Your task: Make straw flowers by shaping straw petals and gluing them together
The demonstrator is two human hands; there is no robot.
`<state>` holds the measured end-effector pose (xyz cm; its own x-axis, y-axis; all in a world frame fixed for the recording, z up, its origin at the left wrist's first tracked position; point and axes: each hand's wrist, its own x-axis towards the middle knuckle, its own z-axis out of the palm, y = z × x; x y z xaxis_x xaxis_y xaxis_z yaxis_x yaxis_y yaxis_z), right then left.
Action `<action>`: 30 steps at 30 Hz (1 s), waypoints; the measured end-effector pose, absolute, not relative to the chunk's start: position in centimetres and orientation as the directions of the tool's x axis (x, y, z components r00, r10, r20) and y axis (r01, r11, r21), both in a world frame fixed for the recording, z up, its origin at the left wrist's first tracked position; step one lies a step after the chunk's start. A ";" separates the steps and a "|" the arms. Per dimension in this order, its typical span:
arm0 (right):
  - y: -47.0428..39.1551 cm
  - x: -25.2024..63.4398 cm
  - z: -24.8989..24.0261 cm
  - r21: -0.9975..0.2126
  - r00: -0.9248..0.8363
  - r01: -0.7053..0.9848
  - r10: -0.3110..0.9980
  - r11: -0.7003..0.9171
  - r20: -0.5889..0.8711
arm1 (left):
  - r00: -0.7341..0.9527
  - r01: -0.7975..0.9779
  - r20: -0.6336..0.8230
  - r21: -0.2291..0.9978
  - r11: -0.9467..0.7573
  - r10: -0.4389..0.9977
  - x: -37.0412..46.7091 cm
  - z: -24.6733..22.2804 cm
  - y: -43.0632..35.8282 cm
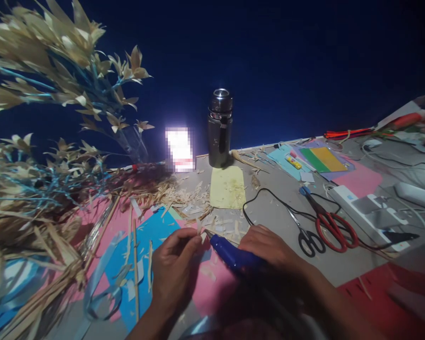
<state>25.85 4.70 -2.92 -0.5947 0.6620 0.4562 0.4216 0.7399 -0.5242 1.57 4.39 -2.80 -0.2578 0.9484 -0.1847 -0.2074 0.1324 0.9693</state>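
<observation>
My right hand (pixel 265 245) is wrapped round a blue hot glue gun (pixel 230 252), whose dark nozzle points up and left. Between thumb and fingertips, my left hand (pixel 179 259) pinches a small pale piece of dried husk (pixel 202 233). The nozzle tip is right at this piece; I cannot tell whether they touch. Under both hands lie pink paper (pixel 212 293) and pale scraps. A blue paper sheet (pixel 163 236) with thin sticks on it is left of my left hand.
Husk flowers on blue stems (pixel 92 80) rise at the left. A dark thermos (pixel 219 137) stands at the back near a bright blurred screen (pixel 180 148). To the right are black scissors (pixel 310 241), red-handled scissors (pixel 335 231), a power strip (pixel 361 212) and cables.
</observation>
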 end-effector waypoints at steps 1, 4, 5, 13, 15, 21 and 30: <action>4.8 25.9 -2.9 -0.518 -0.596 0.416 0.654 0.747 0.465 | -0.253 -0.220 -0.191 0.966 0.135 0.948 1.5 -2.9 4.4; 4.8 26.0 -3.0 -0.522 -0.598 0.405 0.649 0.751 0.470 | -0.246 -0.238 -0.199 0.961 0.139 0.949 1.4 -3.2 4.3; 4.7 26.0 -3.0 -0.525 -0.603 0.405 0.650 0.749 0.462 | -0.245 -0.236 -0.197 0.962 0.139 0.949 1.4 -3.2 4.3; 4.7 26.1 -2.9 -0.499 -0.615 0.429 0.648 0.753 0.449 | -0.267 -0.246 -0.213 0.958 0.147 0.940 1.6 -2.6 4.4; 4.7 26.0 -2.8 -0.504 -0.613 0.428 0.651 0.750 0.449 | -0.263 -0.242 -0.211 0.959 0.147 0.941 1.6 -2.6 4.4; 4.9 25.9 -2.4 -0.469 -0.598 0.452 0.648 0.759 0.471 | -0.258 -0.223 -0.206 0.963 0.150 0.944 1.4 -2.7 4.4; 4.8 26.0 -2.3 -0.478 -0.612 0.460 0.657 0.748 0.440 | -0.248 -0.255 -0.229 0.953 0.164 0.941 1.3 -2.9 4.4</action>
<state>26.03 4.77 -2.35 -0.6117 0.6572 0.4403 0.4597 0.7483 -0.4783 1.31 4.41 -2.91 -0.2477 0.9415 -0.2287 -0.2552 0.1643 0.9528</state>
